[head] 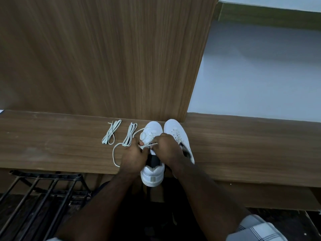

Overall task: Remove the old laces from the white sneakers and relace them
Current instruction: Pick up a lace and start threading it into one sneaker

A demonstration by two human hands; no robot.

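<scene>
Two white sneakers stand side by side on a wooden ledge (52, 146), toes pointing away from me. The left sneaker (152, 174) has its heel over the ledge's front edge. The right sneaker (175, 131) shows bare eyelets. Over the left sneaker's tongue, my left hand (132, 156) and my right hand (167, 148) each pinch part of a white lace (113, 154). That lace loops out onto the wood to the left. Two folded lace bundles lie left of the shoes, one far left (111, 134), one nearer (129, 134).
A tall wooden panel (104, 58) rises right behind the ledge. To its right lies a pale floor (260, 75). A black metal rack (43, 188) stands below the ledge at the lower left. A checked cloth (257, 230) shows at the bottom right.
</scene>
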